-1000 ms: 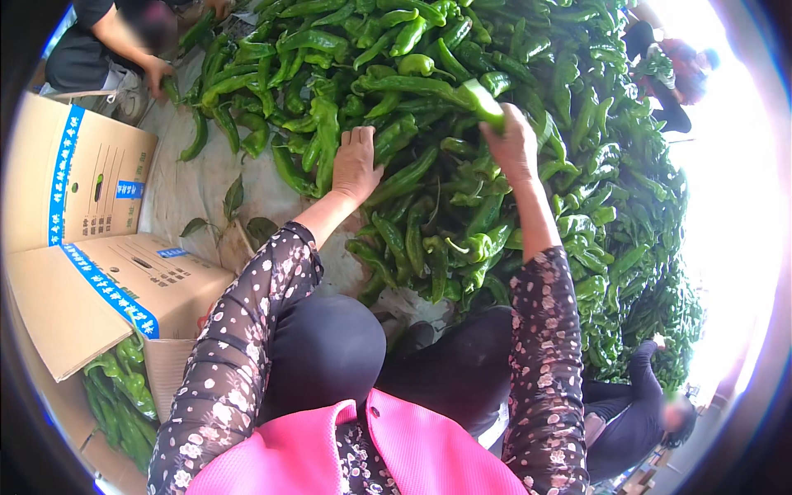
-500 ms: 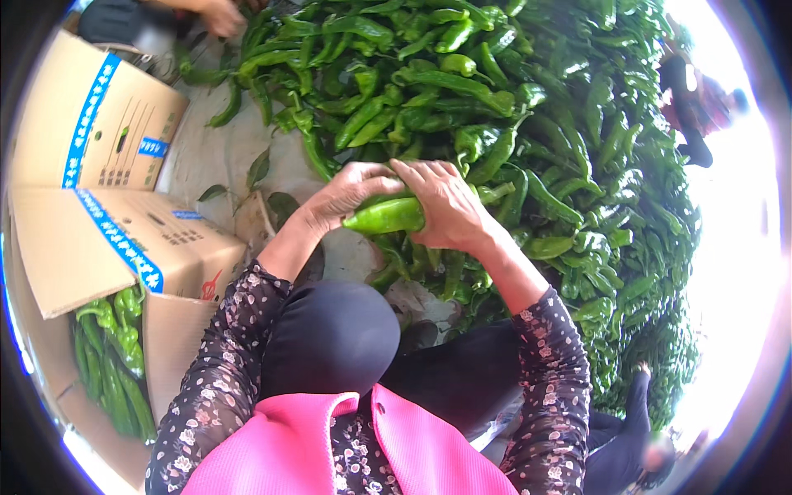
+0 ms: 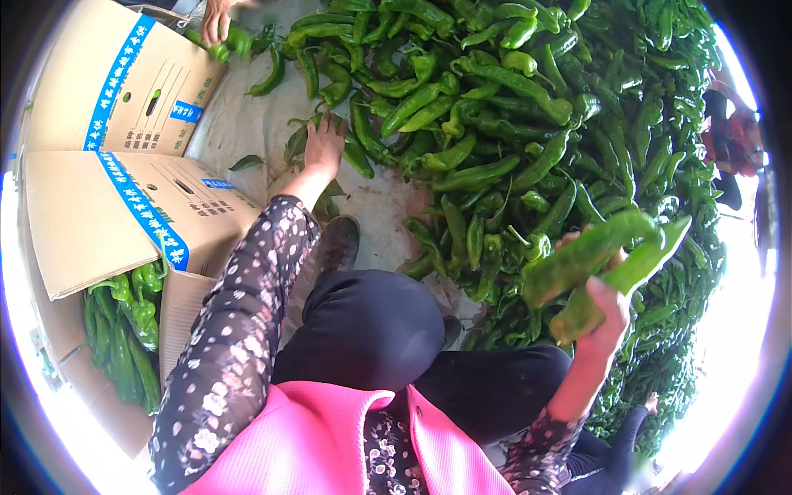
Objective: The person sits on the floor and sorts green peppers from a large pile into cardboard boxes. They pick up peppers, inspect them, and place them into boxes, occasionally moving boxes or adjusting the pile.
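Note:
My left hand (image 3: 324,144) reaches to the edge of the pepper pile (image 3: 516,140), fingers apart over a green pepper (image 3: 356,158) and some leaves (image 3: 297,143) on the pale sheet (image 3: 266,190). At the lower right my right hand (image 3: 607,309) grips two long green peppers (image 3: 582,260), held up over the pile with their tips angled up to the right. My thumb shows in front of them, and the other fingers are mostly hidden behind.
Open cardboard boxes (image 3: 153,74) with blue tape line the left; the lower one holds green peppers (image 3: 124,338). A co-worker's hand (image 3: 217,18) grips peppers at the top left. Other people (image 3: 730,148) are at the right edge and lower right (image 3: 627,445). My dark-clad knees (image 3: 363,322) are below.
My hands have parted since half a second ago: the left went forward and up-left, the right moved down-right, now holding two peppers. The view has shifted, bringing the boxes higher.

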### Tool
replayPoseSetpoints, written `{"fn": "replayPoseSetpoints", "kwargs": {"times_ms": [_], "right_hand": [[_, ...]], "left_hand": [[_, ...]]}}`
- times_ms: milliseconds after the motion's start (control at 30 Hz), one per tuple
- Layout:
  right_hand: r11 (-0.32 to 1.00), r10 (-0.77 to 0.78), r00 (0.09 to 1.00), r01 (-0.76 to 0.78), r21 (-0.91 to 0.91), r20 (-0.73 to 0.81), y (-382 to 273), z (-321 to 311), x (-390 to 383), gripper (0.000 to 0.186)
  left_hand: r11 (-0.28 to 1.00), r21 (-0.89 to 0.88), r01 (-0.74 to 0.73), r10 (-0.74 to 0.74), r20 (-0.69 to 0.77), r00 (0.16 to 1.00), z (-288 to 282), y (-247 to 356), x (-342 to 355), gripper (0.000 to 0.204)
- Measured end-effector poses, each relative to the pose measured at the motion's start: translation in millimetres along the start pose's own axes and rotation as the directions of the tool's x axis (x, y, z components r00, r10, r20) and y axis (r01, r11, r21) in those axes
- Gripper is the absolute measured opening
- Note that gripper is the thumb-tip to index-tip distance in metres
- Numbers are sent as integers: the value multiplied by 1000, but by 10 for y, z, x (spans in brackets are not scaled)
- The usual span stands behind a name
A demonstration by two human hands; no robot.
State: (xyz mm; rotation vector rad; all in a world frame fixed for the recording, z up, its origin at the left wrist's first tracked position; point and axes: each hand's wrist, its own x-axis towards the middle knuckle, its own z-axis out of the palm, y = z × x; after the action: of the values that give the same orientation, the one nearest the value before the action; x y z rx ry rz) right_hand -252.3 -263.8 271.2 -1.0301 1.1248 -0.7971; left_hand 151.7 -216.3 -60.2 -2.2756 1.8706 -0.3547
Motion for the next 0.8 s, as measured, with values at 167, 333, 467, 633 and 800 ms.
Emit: {"fn": "replayPoseSetpoints", "kwargs": {"times_ms": [167, 333, 467, 633, 800], "right_hand": [[999, 24, 999, -24, 23, -32, -18, 16, -259, 66], [998, -15, 998, 19, 52, -61, -72, -77, -309, 63], [999, -33, 999, 32, 41, 33, -133, -35, -180, 60], [978, -78, 996, 66, 199, 51, 74, 135, -13, 55], [964, 93, 993, -109, 243, 78, 213, -231, 423, 53]], "left_hand": [[961, 74, -266, 227, 337, 914, 213, -189, 201, 38], [981, -88, -171, 189, 595, 781, -344, -1, 212, 68], [922, -306, 236, 157, 856, 493, -753, -75, 283, 59], [539, -715, 444, 325, 663, 674, -1774, -367, 16, 66], [127, -986, 105, -29, 103, 994, -3960, -715, -1077, 59]]}}
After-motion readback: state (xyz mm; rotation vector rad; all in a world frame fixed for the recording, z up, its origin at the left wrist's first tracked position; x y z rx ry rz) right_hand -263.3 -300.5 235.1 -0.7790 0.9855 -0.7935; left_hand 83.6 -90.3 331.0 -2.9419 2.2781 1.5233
